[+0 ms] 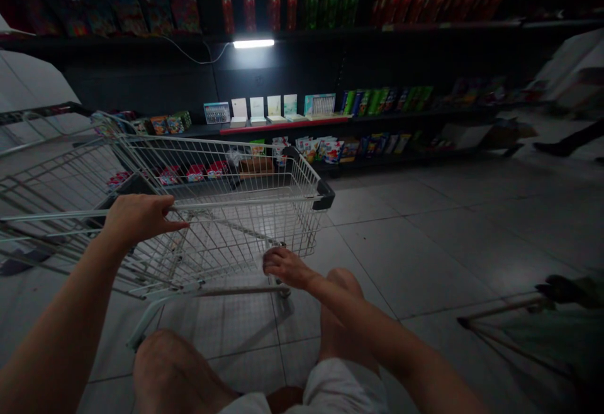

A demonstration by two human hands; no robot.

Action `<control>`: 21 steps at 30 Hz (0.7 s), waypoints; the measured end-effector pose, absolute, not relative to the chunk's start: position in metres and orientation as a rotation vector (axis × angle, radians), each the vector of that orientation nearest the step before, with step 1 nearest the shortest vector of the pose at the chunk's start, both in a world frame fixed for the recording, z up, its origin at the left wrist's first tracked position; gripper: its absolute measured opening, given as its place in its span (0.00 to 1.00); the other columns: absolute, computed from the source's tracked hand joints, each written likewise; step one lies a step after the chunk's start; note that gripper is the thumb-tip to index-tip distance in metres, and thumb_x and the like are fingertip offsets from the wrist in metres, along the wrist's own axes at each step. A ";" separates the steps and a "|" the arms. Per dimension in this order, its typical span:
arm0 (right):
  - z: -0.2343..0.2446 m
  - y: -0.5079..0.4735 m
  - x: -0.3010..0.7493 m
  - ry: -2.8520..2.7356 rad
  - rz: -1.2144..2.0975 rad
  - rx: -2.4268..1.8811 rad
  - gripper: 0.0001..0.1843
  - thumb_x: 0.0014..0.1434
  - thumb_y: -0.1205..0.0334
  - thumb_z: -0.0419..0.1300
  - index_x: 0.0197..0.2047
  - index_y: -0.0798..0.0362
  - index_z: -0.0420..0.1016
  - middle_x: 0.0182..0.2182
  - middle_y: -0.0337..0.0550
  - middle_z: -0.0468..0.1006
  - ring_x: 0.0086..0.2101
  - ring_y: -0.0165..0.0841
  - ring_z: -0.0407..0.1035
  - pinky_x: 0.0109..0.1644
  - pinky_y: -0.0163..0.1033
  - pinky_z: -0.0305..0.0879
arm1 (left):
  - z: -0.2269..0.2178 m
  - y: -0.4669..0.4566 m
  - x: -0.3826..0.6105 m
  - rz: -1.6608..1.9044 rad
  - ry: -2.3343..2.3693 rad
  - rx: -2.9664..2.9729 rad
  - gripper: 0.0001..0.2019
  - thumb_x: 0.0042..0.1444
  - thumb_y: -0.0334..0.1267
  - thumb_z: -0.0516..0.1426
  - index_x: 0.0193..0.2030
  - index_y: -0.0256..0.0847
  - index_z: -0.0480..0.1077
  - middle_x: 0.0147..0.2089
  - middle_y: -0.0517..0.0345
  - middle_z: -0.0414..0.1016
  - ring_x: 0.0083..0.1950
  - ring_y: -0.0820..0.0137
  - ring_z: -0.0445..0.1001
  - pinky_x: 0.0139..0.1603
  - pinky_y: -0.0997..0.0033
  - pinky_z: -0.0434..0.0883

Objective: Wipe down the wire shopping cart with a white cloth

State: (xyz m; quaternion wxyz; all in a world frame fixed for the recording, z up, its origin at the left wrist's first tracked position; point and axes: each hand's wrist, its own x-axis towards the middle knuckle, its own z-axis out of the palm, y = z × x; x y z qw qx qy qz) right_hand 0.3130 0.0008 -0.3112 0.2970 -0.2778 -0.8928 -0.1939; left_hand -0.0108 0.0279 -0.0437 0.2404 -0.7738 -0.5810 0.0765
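A white wire shopping cart (264, 168) stands on the tiled floor in front of me, its basket bare. My left hand (141, 216) rests on the cart's near top rail, fingers curled over it. My right hand (285, 266) is lower, fingers bent and closed around the cart's lower frame bar near the wheel. My bare knees show below, close to the cart.
Dark shelves (292, 126) with bottles, cards and packets run along the back under a small lamp (253, 43). A second wire cart (42, 168) sits to the left. Another frame and cloth (542, 326) lie at the right. Someone's leg (570, 143) is far right.
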 end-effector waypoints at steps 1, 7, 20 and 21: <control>-0.300 -0.003 0.312 -2.353 -0.522 -0.711 0.12 0.61 0.73 0.59 0.36 0.46 0.79 0.41 0.36 0.78 0.47 0.27 0.66 0.56 0.37 0.64 | -0.044 0.028 -0.011 0.214 -1.599 -2.121 0.29 0.50 0.71 0.51 0.32 0.44 0.67 0.30 0.59 0.76 0.32 0.67 0.72 0.30 0.73 0.48; -0.206 0.001 0.325 -1.903 -0.709 -0.961 0.11 0.60 0.65 0.59 0.42 0.43 0.81 0.43 0.43 0.74 0.48 0.37 0.62 0.55 0.45 0.63 | -0.045 0.031 -0.015 0.189 -1.609 -2.139 0.30 0.49 0.72 0.51 0.32 0.44 0.68 0.30 0.58 0.75 0.32 0.66 0.71 0.31 0.72 0.50; -0.285 -0.002 0.371 -2.010 -0.711 -0.987 0.11 0.57 0.69 0.57 0.32 0.48 0.80 0.37 0.46 0.73 0.44 0.37 0.61 0.53 0.44 0.62 | -0.039 0.033 -0.010 0.254 -1.644 -2.189 0.32 0.48 0.73 0.50 0.36 0.44 0.69 0.34 0.59 0.77 0.37 0.64 0.74 0.31 0.73 0.54; -0.274 -0.006 0.373 -1.949 -0.698 -1.013 0.11 0.58 0.68 0.57 0.33 0.49 0.80 0.38 0.46 0.73 0.44 0.37 0.61 0.53 0.44 0.62 | -0.037 0.033 -0.004 0.221 -1.629 -2.224 0.32 0.48 0.73 0.50 0.40 0.44 0.70 0.38 0.57 0.78 0.40 0.63 0.75 0.32 0.73 0.56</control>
